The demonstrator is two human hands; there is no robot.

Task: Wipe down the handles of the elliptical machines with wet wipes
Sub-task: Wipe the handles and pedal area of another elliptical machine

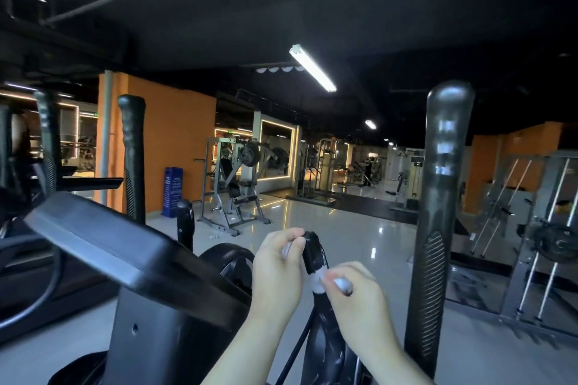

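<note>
The short handle (313, 255) is shiny black plastic, the wipe (319, 282) soft white cloth (looks damp), and the floor (328, 228) smooth and glossy.

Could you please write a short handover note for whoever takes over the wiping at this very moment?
Left hand: pinches a piece of white wipe beside the top of the short black handle.
Right hand: pinches a white wipe against the same handle, just below its tip.
Things: this handle stands low in the middle; the tall right handle and the tall left handle rise on either side, untouched right now.
Done: cannot tell which handles are already clean.
Left: finish this short handle down its length, then check the tall ones and the neighbouring machine.
</note>
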